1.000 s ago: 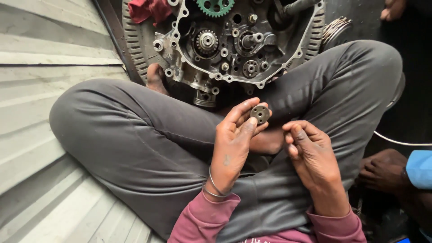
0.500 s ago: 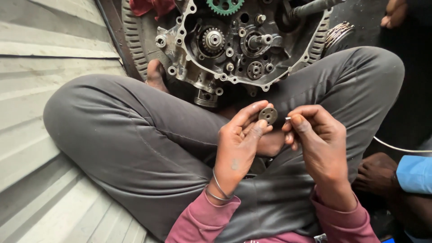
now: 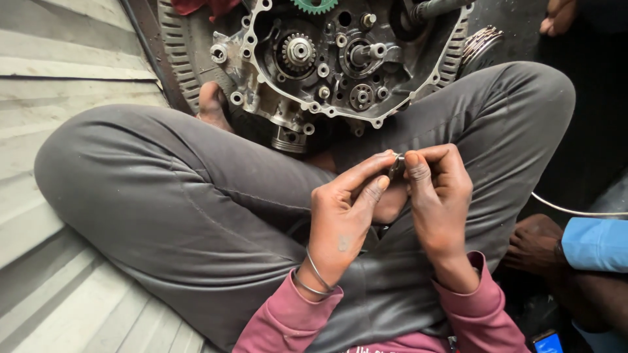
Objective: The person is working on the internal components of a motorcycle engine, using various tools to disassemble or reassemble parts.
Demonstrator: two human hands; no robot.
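Down over the lap, both hands meeting fingertip to fingertip. Left hand [image 3: 343, 219] pinching a small dark metal part [image 3: 396, 167] between thumb and forefinger, seen edge-on, too small to tell its shape. Right hand [image 3: 439, 196] closed on the same part from the other side, thumb pressed against it, remaining fingers curled in. Two thin metal bangles [image 3: 313, 280] around the left wrist. Maroon sleeves [image 3: 288, 320] pushed up just short of both wrists.

Seated cross-legged in grey trousers [image 3: 163, 189], knees spread wide to either side, part held above the gap between the thighs. Just ahead of the shins, an opened engine case [image 3: 340, 65] lying face up, greasy, ringed with bolt holes. Inside it, a small steel gear [image 3: 299, 51] on its shaft at left, a stub shaft [image 3: 366, 53] near the middle, a green sprocket [image 3: 314, 5] at the top edge, partly cut off. Bare foot [image 3: 212, 104] tucked against the case's left side. Corrugated metal sheet [image 3: 72, 65] underneath at left. At right, another person's hand [image 3: 536, 245] and blue sleeve [image 3: 595, 243], well apart from the part.
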